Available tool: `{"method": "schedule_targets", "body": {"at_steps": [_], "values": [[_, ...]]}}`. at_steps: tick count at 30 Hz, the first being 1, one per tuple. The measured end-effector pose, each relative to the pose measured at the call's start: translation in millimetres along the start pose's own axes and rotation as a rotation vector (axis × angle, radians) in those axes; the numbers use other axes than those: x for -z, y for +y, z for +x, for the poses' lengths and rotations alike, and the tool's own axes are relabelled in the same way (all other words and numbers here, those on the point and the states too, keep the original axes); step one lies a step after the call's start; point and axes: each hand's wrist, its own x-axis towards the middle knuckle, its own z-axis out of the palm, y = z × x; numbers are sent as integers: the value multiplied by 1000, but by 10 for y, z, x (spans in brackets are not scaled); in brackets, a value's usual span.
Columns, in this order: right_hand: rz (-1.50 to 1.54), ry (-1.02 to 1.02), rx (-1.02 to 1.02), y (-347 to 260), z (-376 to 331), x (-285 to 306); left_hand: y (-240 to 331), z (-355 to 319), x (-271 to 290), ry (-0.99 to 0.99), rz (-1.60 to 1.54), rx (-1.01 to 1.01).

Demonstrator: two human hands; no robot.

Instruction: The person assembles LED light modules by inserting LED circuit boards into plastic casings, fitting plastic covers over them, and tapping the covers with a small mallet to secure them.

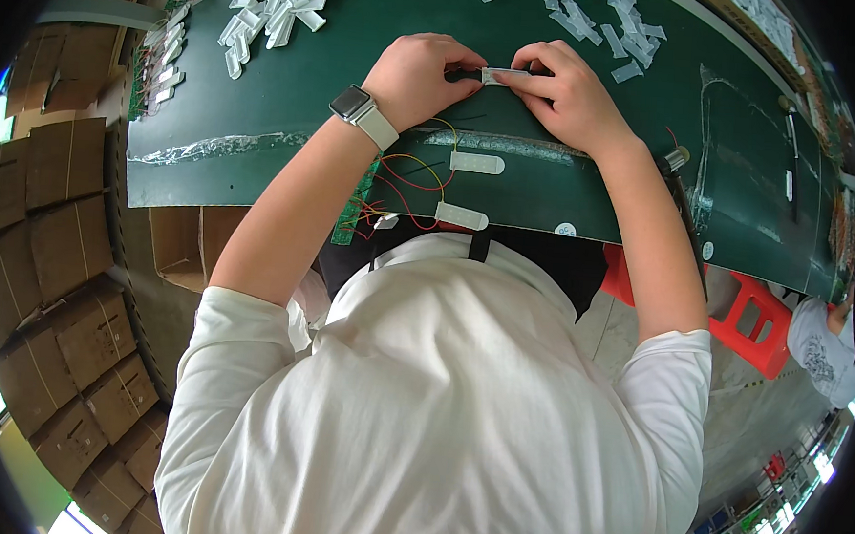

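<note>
Left hand (417, 71) and right hand (572, 95) pinched white plastic piece (487, 77). Cardboard box (176, 245) stood open below green table (374, 14), contents unclear. Stacked cartons (69, 245) stood left, insides hidden.

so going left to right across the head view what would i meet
Stacked cardboard boxes, a pile of whitish plastic pieces, the left hand, a small white piece, the right hand, a red stool, another person's pale shirt.
</note>
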Motion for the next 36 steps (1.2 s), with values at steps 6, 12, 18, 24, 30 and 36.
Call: {"method": "schedule_targets", "body": {"at_steps": [6, 12, 18, 24, 30, 36], "values": [[3, 14, -20, -25, 4, -33, -64, -48, -61, 101, 276, -148], [14, 28, -20, -45, -2, -38, -60, -133, -124, 166, 302, -117], [19, 41, -13, -38, -21, -64, -93, -76, -116, 161, 329, -195], [3, 43, -16, -46, -26, -69, -97, -23, -168, 189, 377, -230], [-9, 33, -1, -35, -28, -61, -80, -28, -186, 171, 346, -125], [-16, 23, -10, -46, -24, -44, -53, -36, -209, 179, 439, -122]]}}
